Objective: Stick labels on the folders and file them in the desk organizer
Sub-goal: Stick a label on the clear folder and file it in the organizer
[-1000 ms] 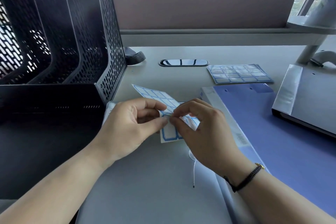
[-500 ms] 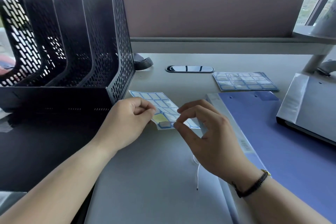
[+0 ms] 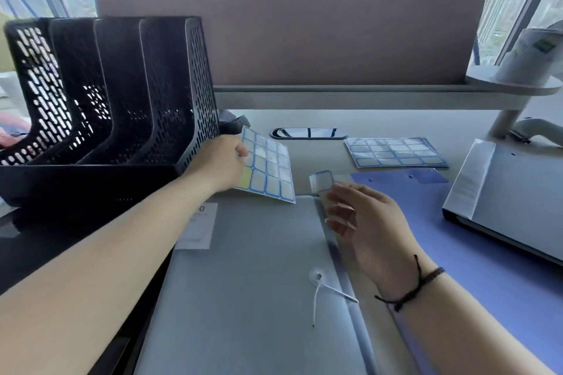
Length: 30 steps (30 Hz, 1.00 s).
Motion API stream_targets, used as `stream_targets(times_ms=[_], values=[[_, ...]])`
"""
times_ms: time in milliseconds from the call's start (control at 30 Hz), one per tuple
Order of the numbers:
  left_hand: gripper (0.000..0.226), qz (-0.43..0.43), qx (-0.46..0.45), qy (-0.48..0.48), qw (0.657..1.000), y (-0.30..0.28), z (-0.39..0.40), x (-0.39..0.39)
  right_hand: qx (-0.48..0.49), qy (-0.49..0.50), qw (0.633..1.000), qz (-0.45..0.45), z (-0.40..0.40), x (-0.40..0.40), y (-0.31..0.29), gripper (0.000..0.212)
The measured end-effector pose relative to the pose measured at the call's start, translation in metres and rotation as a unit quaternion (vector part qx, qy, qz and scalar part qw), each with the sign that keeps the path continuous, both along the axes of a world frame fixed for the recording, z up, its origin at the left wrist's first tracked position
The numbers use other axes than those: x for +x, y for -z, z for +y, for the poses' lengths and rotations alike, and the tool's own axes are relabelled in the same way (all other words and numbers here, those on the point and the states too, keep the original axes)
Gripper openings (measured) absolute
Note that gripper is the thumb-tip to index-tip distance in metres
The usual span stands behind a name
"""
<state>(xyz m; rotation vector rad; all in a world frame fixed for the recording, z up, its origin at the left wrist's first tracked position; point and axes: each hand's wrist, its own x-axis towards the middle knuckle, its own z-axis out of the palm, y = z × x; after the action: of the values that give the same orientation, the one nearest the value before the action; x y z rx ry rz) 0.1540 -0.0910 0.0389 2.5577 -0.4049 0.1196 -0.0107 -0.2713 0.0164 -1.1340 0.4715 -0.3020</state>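
Beyond the pale desk (image 3: 380, 122) a padded partition (image 3: 289, 36) stands before tall windows with a city skyline. At the desk's left edge sits the black mesh desk organizer (image 3: 106, 94), and every slot that can be seen into holds no folder, so the filing has not begun. The left hand (image 3: 221, 161) pinches the label sheet (image 3: 268, 166) by its left edge and holds it tilted, just beside the organizer's right wall; one cell at the sheet's lower left corner shows bare yellowish backing. The right hand (image 3: 368, 219) pinches the peeled label (image 3: 321, 181) at its fingertips, above the far edge of the grey string-tie folder (image 3: 243, 283) lying at the desk's near edge. The label appears stuck to nothing yet, so judging by this the first labelling is only now under way. A blue folder (image 3: 457, 237) lies to the right, its left edge apparently tucked under the grey one, and a grey binder (image 3: 518, 192) rests on its far right part; neither shows a label. A spare label sheet (image 3: 396, 151) lies toward the desk's far edge. Nothing blocks the grey folder's cover.
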Motion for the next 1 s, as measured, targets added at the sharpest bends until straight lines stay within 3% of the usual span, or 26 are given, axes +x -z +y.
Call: stream_targets(times_ms=[167,233,333,533,733,800,867,1000], values=[[0.014,0.003,0.123,-0.013,0.992,0.012,-0.018,0.021,0.055,-0.026,0.997,0.048,-0.005,0.004,0.002,0.007],[0.034,0.014,0.155,0.020,0.988,0.022,-0.018,0.022,0.058,-0.041,0.996,0.061,-0.006,0.006,0.004,0.009],[0.054,0.010,0.141,0.042,0.989,0.030,-0.012,0.002,0.060,-0.050,0.995,0.068,-0.006,0.007,0.007,0.010],[0.057,0.027,0.202,0.129,0.971,0.042,0.012,-0.053,0.081,-0.022,0.995,0.055,-0.004,0.007,0.005,0.011],[0.057,0.028,0.211,0.146,0.966,0.035,0.031,-0.063,0.070,-0.086,0.991,0.070,0.000,0.001,0.002,0.019],[0.045,0.037,0.189,0.146,0.970,0.023,0.031,-0.063,0.062,-0.110,0.989,0.073,0.002,-0.001,0.002,0.019],[0.031,0.066,0.108,0.125,0.984,0.010,0.020,-0.063,0.061,-0.118,0.988,0.078,0.004,0.000,0.003,0.017],[0.047,0.174,-0.093,0.074,0.978,0.001,-0.009,-0.062,0.065,-0.125,0.986,0.086,0.003,0.002,0.005,0.016]])
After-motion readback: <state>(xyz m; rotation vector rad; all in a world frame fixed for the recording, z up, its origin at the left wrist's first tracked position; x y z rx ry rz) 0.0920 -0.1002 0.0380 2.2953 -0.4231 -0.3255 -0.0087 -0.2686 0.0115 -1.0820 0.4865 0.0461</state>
